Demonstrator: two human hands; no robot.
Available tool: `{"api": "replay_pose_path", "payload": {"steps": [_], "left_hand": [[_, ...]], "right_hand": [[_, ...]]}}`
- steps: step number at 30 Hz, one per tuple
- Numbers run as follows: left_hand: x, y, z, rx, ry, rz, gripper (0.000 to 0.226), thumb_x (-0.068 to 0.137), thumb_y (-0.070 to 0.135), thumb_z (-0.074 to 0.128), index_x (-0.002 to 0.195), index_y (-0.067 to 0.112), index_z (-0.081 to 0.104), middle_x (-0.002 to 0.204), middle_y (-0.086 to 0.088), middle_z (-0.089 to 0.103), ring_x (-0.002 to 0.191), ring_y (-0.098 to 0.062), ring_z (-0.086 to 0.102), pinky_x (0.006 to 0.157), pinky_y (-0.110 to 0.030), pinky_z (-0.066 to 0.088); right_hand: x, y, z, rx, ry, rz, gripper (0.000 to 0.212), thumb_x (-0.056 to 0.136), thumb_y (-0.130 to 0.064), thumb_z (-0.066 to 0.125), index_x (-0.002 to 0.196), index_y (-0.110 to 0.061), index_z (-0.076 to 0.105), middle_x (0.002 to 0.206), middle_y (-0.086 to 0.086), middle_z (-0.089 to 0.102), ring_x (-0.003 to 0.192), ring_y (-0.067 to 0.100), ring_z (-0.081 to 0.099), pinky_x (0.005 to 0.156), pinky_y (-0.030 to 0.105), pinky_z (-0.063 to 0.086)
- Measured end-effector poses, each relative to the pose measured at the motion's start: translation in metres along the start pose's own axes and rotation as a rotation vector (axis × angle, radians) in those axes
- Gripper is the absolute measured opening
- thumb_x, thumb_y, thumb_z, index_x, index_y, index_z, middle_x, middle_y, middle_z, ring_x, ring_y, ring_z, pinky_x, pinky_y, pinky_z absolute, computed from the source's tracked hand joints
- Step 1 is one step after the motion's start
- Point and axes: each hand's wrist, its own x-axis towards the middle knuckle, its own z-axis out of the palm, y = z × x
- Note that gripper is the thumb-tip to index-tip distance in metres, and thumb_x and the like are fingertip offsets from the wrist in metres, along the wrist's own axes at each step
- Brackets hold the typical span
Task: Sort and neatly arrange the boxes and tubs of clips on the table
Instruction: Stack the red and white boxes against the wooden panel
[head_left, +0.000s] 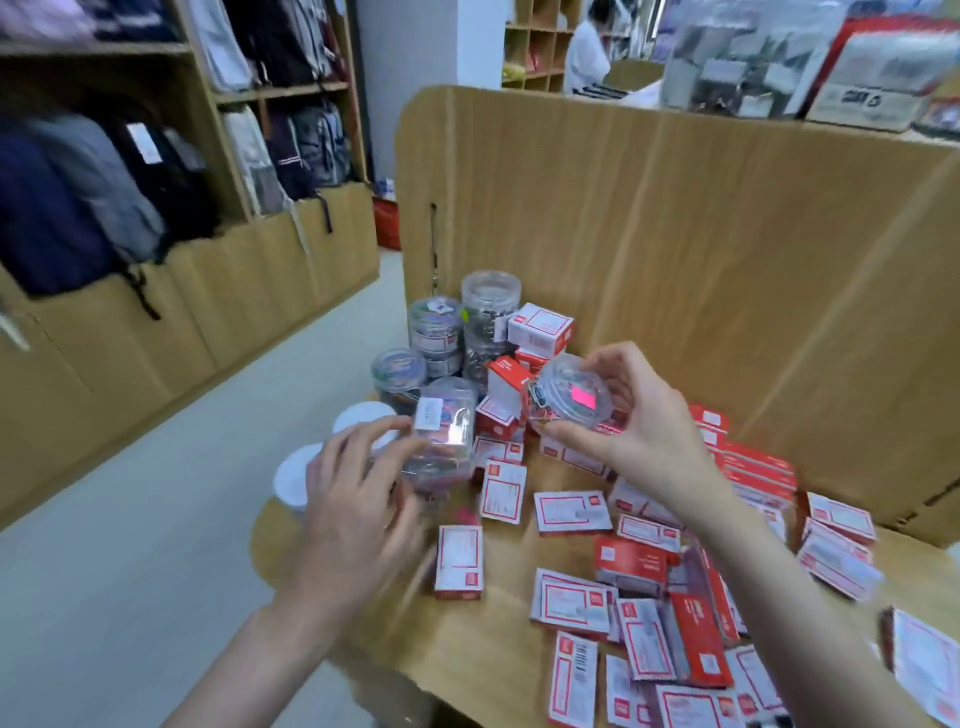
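Backpack shelves flank the wooden table of red boxes; both hands grip clear tubs

Both hands raised, fingers curled, gripping.

No text can be read. The red-and-white boxes scattered on the counter carry printed labels and a barcode, and the clear tubs beside them have stickers, all too blurred to make out.

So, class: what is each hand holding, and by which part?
Right hand pinches a clear tub of clips by its rim; left hand grips another tub round its side.
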Motion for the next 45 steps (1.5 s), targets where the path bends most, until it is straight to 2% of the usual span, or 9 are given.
{"api": "replay_pose_path", "payload": {"steps": [3, 7, 13, 18, 23, 29, 34, 40, 45], "left_hand": [[0.004, -0.010, -0.002, 0.039, -0.029, -0.011, 0.045, 0.081, 0.025, 0.041, 0.125, 0.021, 0.050, 0.129, -0.002, 0.053, 0.113, -0.024, 0.045, 0.091, -0.038, 0.033], [0.015, -0.012, 0.005, 0.128, -0.138, 0.082, 0.048, 0.089, 0.038, 0.038, 0.136, 0.028, 0.039, 0.142, 0.000, 0.043, 0.126, -0.023, 0.036, 0.101, -0.041, 0.024], [0.022, -0.029, 0.019, 0.260, -0.313, 0.141, 0.052, 0.084, 0.051, 0.041, 0.132, 0.032, 0.045, 0.136, 0.003, 0.051, 0.117, -0.018, 0.045, 0.106, -0.044, 0.019], [0.020, -0.038, 0.017, 0.205, -0.280, 0.172, 0.052, 0.079, 0.041, 0.056, 0.130, 0.031, 0.047, 0.137, 0.004, 0.050, 0.114, -0.014, 0.045, 0.106, -0.043, 0.019], [0.020, -0.041, 0.016, 0.135, -0.286, 0.187, 0.068, 0.067, 0.027, 0.078, 0.128, 0.031, 0.047, 0.135, 0.006, 0.050, 0.115, -0.013, 0.045, 0.106, -0.039, 0.019], [0.016, -0.042, 0.008, 0.123, -0.233, 0.105, 0.049, 0.077, 0.038, 0.046, 0.125, 0.028, 0.051, 0.131, 0.008, 0.053, 0.115, -0.012, 0.046, 0.105, -0.036, 0.020], [0.014, -0.043, 0.004, 0.121, -0.205, 0.098, 0.046, 0.077, 0.037, 0.044, 0.121, 0.025, 0.051, 0.128, 0.006, 0.056, 0.113, -0.014, 0.047, 0.101, -0.037, 0.025], [0.012, -0.044, 0.003, 0.092, -0.215, 0.092, 0.045, 0.079, 0.037, 0.045, 0.122, 0.025, 0.049, 0.128, 0.003, 0.055, 0.113, -0.017, 0.046, 0.099, -0.037, 0.028], [0.013, -0.033, -0.005, -0.003, -0.117, 0.128, 0.038, 0.082, 0.026, 0.047, 0.118, 0.018, 0.055, 0.125, -0.001, 0.056, 0.111, -0.018, 0.048, 0.096, -0.033, 0.032]], "right_hand": [[0.019, -0.008, 0.016, -0.044, -0.022, -0.112, 0.046, 0.065, -0.023, 0.082, 0.097, -0.020, 0.049, 0.097, -0.009, 0.060, 0.093, 0.009, 0.058, 0.085, 0.029, 0.047], [0.058, -0.017, 0.034, -0.201, -0.078, -0.314, 0.041, 0.068, -0.015, 0.077, 0.098, -0.010, 0.050, 0.099, 0.001, 0.052, 0.089, 0.005, 0.046, 0.079, 0.006, 0.034], [0.096, -0.013, 0.058, -0.524, -0.221, -0.468, 0.040, 0.066, -0.027, 0.077, 0.091, -0.010, 0.050, 0.094, 0.005, 0.054, 0.091, 0.023, 0.038, 0.078, 0.025, 0.027], [0.097, -0.012, 0.069, -0.501, -0.266, -0.444, 0.042, 0.070, -0.030, 0.077, 0.095, -0.009, 0.051, 0.096, 0.000, 0.053, 0.094, 0.019, 0.035, 0.078, 0.028, 0.031], [0.099, -0.023, 0.076, -0.448, -0.258, -0.427, 0.042, 0.072, -0.032, 0.075, 0.097, -0.011, 0.050, 0.096, -0.006, 0.049, 0.091, 0.017, 0.033, 0.070, 0.024, 0.024], [0.114, -0.032, 0.102, -0.472, -0.325, -0.420, 0.041, 0.074, -0.031, 0.072, 0.100, -0.010, 0.049, 0.099, 0.002, 0.054, 0.097, 0.018, 0.035, 0.076, 0.030, 0.035], [0.115, -0.021, 0.112, -0.619, -0.341, -0.487, 0.037, 0.077, -0.025, 0.070, 0.102, -0.003, 0.054, 0.118, 0.012, 0.048, 0.108, 0.025, 0.037, 0.085, 0.027, 0.031], [0.107, -0.025, 0.091, -0.480, -0.276, -0.424, 0.028, 0.080, -0.018, 0.068, 0.104, -0.006, 0.057, 0.119, 0.010, 0.048, 0.110, 0.022, 0.042, 0.091, 0.033, 0.039], [0.064, -0.024, 0.039, -0.395, -0.180, -0.331, 0.016, 0.080, -0.014, 0.067, 0.094, -0.011, 0.061, 0.101, 0.004, 0.057, 0.086, 0.009, 0.047, 0.080, 0.012, 0.034]]}}
